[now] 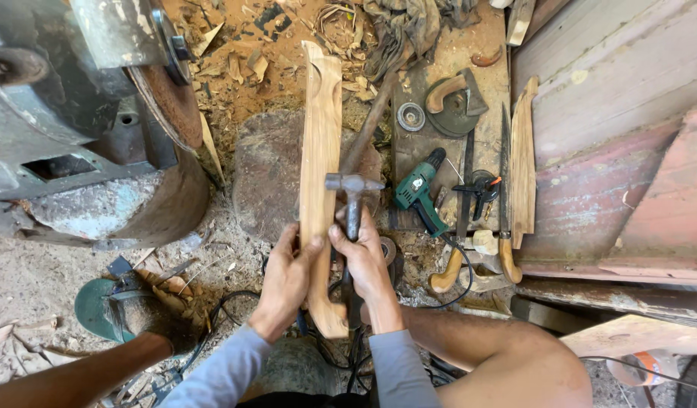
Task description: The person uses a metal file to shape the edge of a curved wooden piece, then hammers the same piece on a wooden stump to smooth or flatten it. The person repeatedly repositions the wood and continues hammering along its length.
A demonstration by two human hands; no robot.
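You are gripping a long carved wood piece [320, 151] with your left hand [286, 278], fingers wrapped round its left edge low down, while the piece is running straight away from you over a flat stone [267, 174] on the dirt floor [38, 272]. Your right hand [363, 261] is clenching the handle of a hammer [353, 198], just beside the wood on its right; the hammer's steel head is sitting level with the middle of the piece, its face touching or nearly touching the wood's right edge, and you cannot tell which from here. Both hands are sitting close together, thumbs almost meeting across the wood. To your right, a green drill [418, 190] is lying on a dark board [409, 143], with a knife [505, 189] and a second carved wood piece [523, 162] lying parallel beside it, well apart from your hands. A round metal ring [411, 116] and a small axe [454, 94] are resting farther up the board. On your left, a big rusty machine [76, 121] is standing over the sawdust, and black cable [235, 302] is trailing near your left wrist
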